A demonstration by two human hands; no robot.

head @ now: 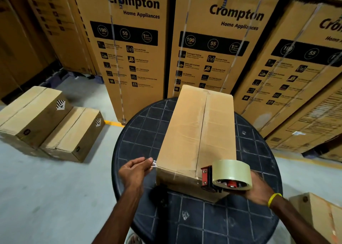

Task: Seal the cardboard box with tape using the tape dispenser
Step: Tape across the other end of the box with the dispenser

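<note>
A warehouse or goods store, by the look of it — tall cartons (129, 49) printed "Crompton Home Appliances" stand side by side along the back, bound with clear straps. The floor (55, 188) is bare grey concrete with a painted yellow line (113, 123). 2 smaller boxes (33, 114) with diamond labels sit on it at the left, and a plain cardboard box (194, 132) lies on a round dark worktop (140, 132)

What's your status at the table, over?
Left hand pinches tape end at cardboard box near corner. Right hand grips tape dispenser at near edge. Nothing in the way.
</note>
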